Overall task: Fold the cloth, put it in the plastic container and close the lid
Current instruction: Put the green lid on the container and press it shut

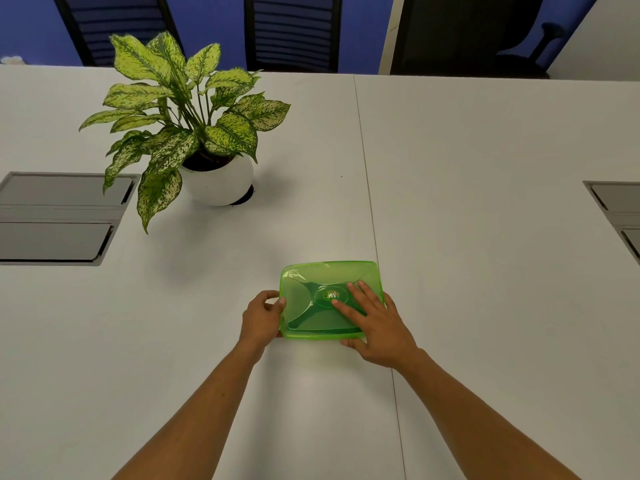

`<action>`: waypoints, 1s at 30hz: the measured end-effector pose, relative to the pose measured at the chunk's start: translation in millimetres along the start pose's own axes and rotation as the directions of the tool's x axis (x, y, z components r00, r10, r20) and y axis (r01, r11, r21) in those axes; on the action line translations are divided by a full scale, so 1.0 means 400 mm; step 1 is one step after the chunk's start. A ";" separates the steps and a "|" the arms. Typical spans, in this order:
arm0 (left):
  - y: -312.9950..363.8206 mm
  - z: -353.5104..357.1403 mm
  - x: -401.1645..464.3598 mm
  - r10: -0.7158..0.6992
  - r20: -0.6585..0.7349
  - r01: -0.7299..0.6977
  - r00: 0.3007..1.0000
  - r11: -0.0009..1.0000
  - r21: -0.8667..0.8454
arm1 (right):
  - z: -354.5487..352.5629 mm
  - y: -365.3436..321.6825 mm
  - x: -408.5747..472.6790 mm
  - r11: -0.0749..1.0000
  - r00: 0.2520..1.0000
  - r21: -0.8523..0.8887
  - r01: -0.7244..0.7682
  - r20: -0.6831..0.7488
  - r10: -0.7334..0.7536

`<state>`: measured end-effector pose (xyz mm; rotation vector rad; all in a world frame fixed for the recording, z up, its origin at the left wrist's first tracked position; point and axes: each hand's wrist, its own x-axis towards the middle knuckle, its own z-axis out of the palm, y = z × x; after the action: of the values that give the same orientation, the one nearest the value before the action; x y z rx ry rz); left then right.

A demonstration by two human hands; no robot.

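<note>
A translucent green plastic container (311, 275) sits on the white table, its green lid (304, 306) lying on top. My left hand (261, 317) grips the container's left edge, thumb on the lid's rim. My right hand (375, 323) lies flat on the right part of the lid, fingers spread toward the round centre logo, thumb under the near rim. The cloth is not visible; the green plastic hides whatever is inside.
A potted plant (194, 133) in a round white pot stands at the back left. Grey cable hatches (55, 216) (620, 216) are set into the table at left and right. A seam (367, 188) runs down the table. Chairs stand behind the far edge.
</note>
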<state>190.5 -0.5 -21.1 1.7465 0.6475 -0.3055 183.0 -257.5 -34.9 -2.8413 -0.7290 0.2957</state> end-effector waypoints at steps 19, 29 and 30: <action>0.017 0.053 0.028 0.234 -0.034 -0.203 0.972 0.899 0.388 | -0.030 -0.035 0.083 0.675 0.710 0.580 -0.456 -0.219 0.669; -0.004 0.095 0.033 0.270 -0.060 -0.208 0.961 0.849 0.485 | -0.005 -0.018 0.095 0.583 0.666 0.606 -0.542 -0.114 0.738; -0.007 0.098 0.032 0.278 -0.064 -0.210 0.959 0.841 0.498 | -0.002 -0.018 0.092 0.575 0.658 0.606 -0.549 -0.112 0.745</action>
<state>204.3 -34.2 -40.9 2.3298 0.4528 -0.1805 211.6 -233.1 -37.8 -2.3735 0.4861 0.0423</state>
